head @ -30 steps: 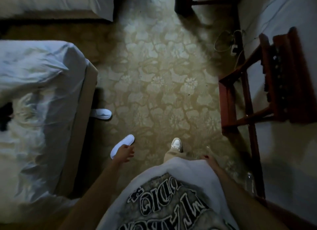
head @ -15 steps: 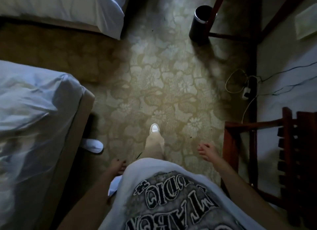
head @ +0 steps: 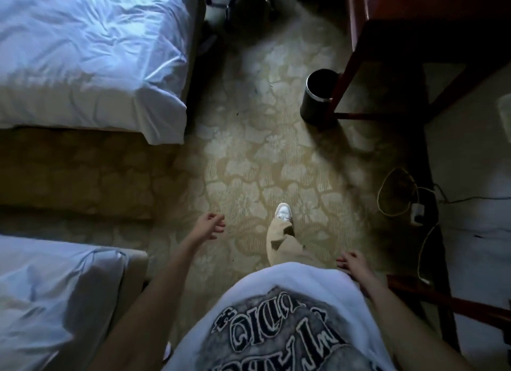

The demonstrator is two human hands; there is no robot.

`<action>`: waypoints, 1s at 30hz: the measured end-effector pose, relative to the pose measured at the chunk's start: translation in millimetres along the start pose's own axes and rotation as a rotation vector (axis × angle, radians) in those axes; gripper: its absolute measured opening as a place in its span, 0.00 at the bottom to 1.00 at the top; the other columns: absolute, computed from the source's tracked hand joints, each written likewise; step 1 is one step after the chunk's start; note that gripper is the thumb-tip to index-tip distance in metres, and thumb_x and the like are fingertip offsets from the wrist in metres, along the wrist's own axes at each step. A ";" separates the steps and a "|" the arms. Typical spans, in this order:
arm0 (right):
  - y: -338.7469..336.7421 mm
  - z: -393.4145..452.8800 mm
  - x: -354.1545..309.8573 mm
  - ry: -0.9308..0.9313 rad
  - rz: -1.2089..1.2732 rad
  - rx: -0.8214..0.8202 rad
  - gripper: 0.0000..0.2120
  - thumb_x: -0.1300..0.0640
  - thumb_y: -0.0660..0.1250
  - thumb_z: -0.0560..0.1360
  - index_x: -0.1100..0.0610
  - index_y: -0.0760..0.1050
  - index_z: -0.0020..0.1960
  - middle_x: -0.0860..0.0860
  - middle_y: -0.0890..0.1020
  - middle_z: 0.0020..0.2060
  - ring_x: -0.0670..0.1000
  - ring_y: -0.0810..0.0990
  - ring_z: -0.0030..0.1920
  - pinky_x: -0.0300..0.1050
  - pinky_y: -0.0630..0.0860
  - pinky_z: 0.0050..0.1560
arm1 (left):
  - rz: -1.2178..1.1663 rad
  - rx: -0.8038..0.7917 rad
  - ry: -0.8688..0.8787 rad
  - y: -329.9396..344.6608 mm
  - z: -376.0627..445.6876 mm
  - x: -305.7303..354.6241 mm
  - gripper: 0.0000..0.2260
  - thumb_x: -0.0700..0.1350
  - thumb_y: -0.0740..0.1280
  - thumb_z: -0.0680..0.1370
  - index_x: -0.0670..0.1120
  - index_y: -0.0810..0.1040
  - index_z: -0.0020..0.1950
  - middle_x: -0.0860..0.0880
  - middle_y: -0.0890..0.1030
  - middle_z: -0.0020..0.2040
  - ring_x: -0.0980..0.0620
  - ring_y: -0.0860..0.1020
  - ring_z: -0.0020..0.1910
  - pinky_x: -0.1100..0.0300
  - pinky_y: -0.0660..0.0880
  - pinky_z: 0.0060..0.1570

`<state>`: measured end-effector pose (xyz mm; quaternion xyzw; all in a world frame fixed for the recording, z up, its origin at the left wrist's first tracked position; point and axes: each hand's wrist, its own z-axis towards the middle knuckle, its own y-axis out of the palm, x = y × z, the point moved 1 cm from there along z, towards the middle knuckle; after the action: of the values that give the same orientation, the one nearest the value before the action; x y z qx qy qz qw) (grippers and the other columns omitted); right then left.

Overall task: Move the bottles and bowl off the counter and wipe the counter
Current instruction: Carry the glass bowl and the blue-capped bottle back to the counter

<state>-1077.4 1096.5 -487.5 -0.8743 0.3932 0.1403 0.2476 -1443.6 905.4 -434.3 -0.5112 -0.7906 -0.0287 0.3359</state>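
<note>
No bottle, bowl or counter shows in the head view. I look straight down at a patterned beige carpet (head: 262,163) between two beds and dark wooden furniture. My left hand (head: 211,225) hangs in front of me over the carpet, fingers loosely apart, holding nothing. My right hand (head: 352,264) hangs at my side beside my white shirt, fingers relaxed and empty. One foot in a white shoe (head: 284,211) is stepped forward on the carpet.
A bed with white sheets (head: 91,55) fills the upper left, a second bed (head: 55,296) the lower left. A black bin (head: 318,94) stands by a dark wooden table leg (head: 341,91). Cables and a charger (head: 414,207) lie at right. A wooden frame (head: 442,301) is at lower right.
I have walked forward: the far bed, bin and table came closer, the slippers dropped out of view. My left hand swung forward and my right hand swung back beside my shirt.
</note>
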 end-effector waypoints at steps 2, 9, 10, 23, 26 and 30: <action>17.1 31.9 -75.7 -0.020 -0.036 -0.056 0.07 0.60 0.61 0.80 0.64 0.71 0.52 0.65 0.80 0.50 0.57 0.77 0.44 0.49 0.73 0.43 | -0.066 0.033 -0.087 -8.8 27.6 24.0 0.08 0.48 0.63 0.81 0.43 0.74 0.53 0.46 0.80 0.45 0.51 0.77 0.39 0.63 0.73 0.30; 57.5 114.9 -331.6 -0.255 -0.217 -0.170 0.05 0.54 0.61 0.80 0.51 0.69 0.45 0.60 0.80 0.46 0.48 0.75 0.34 0.33 0.67 0.22 | -0.192 0.124 -0.331 -35.4 100.0 93.9 0.08 0.45 0.65 0.80 0.42 0.75 0.44 0.47 0.76 0.34 0.52 0.71 0.28 0.62 0.66 0.27; 62.0 123.5 -364.5 -0.275 -0.224 -0.164 0.04 0.54 0.62 0.80 0.53 0.70 0.46 0.58 0.81 0.46 0.48 0.76 0.35 0.33 0.67 0.23 | -0.183 0.135 -0.343 -41.9 115.9 107.4 0.08 0.44 0.65 0.80 0.42 0.75 0.43 0.47 0.75 0.32 0.54 0.69 0.25 0.64 0.63 0.23; 83.1 234.3 -576.6 -0.064 0.110 0.151 0.09 0.59 0.65 0.78 0.64 0.73 0.54 0.57 0.79 0.38 0.49 0.74 0.33 0.41 0.66 0.32 | -0.049 -0.148 -0.166 -111.3 418.0 459.4 0.11 0.45 0.62 0.82 0.44 0.70 0.40 0.50 0.72 0.28 0.57 0.68 0.19 0.70 0.60 0.20; 73.4 245.0 -653.5 -0.174 0.291 0.277 0.06 0.56 0.67 0.77 0.57 0.73 0.51 0.60 0.81 0.50 0.50 0.77 0.40 0.40 0.71 0.38 | 0.076 -0.182 -0.003 -105.9 467.7 577.8 0.09 0.47 0.64 0.81 0.44 0.72 0.44 0.48 0.77 0.32 0.57 0.75 0.22 0.68 0.65 0.22; 46.7 259.7 -759.5 -0.361 0.530 0.520 0.14 0.58 0.71 0.74 0.59 0.71 0.57 0.56 0.79 0.48 0.43 0.78 0.42 0.30 0.74 0.41 | 0.145 -0.281 0.165 -61.5 515.9 716.4 0.09 0.44 0.62 0.82 0.43 0.73 0.43 0.45 0.77 0.35 0.62 0.75 0.19 0.70 0.66 0.19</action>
<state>-1620.6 1680.5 -385.9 -0.6125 0.5773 0.2461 0.4806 -1933.7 1641.9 -413.0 -0.6048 -0.7096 -0.1564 0.3260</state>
